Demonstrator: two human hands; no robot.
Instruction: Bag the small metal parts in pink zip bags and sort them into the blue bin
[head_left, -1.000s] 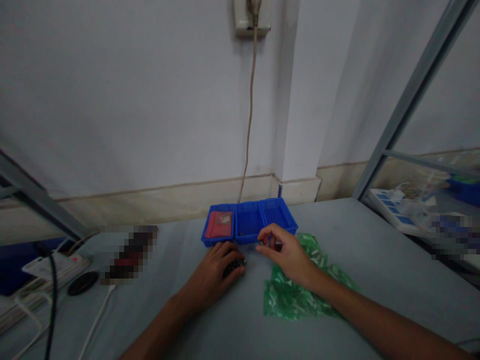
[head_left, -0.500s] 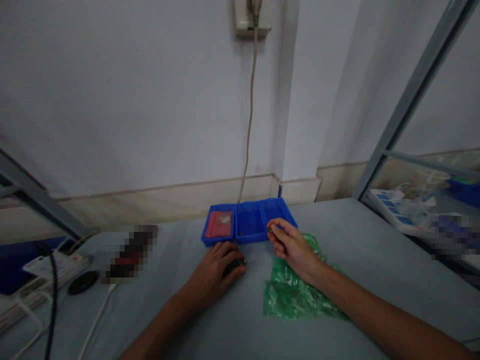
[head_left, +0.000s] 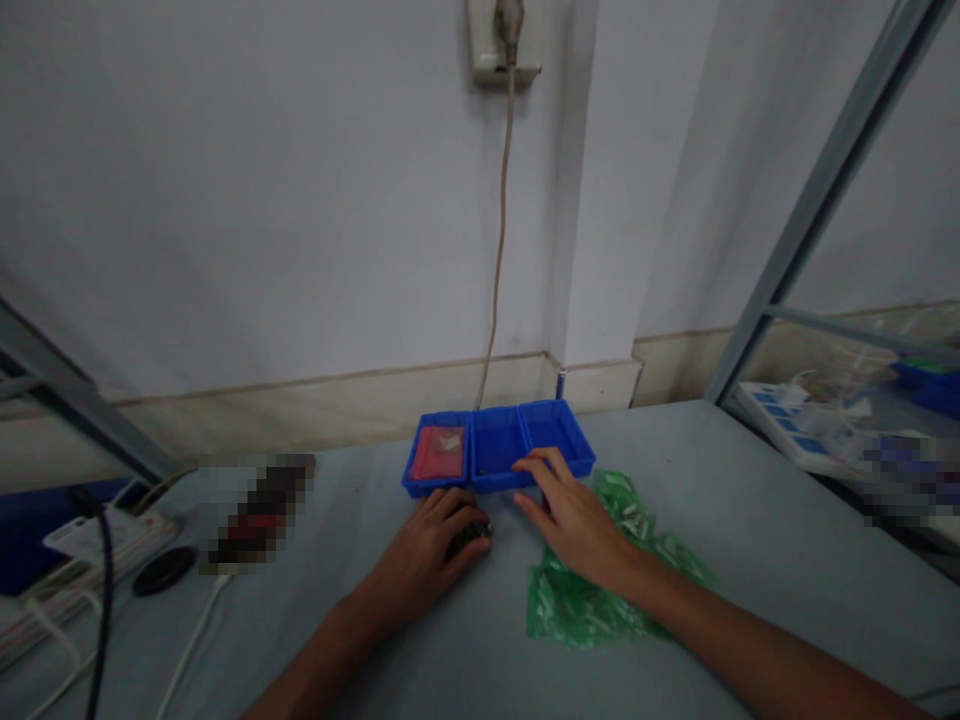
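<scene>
My left hand rests on the table with its fingers curled round a small dark object, just in front of the left blue bin. In that bin lie red packets with a small clear bag on top. The middle blue bin has a tiny dark piece near its front left corner. My right hand has thumb and fingers apart, with nothing seen between them, at the front of the middle and right bins. Green plastic packaging lies under and beside my right wrist.
At the left are a blurred-out dark item, a black round disc, cables and a power strip. A wall socket has a cord hanging behind the bins. Metal frame posts stand at both sides, with another power strip at the right.
My right hand has opened from a pinch and moved slightly left and down, from the right bin toward the middle bin's front. My left hand has stayed in place.
</scene>
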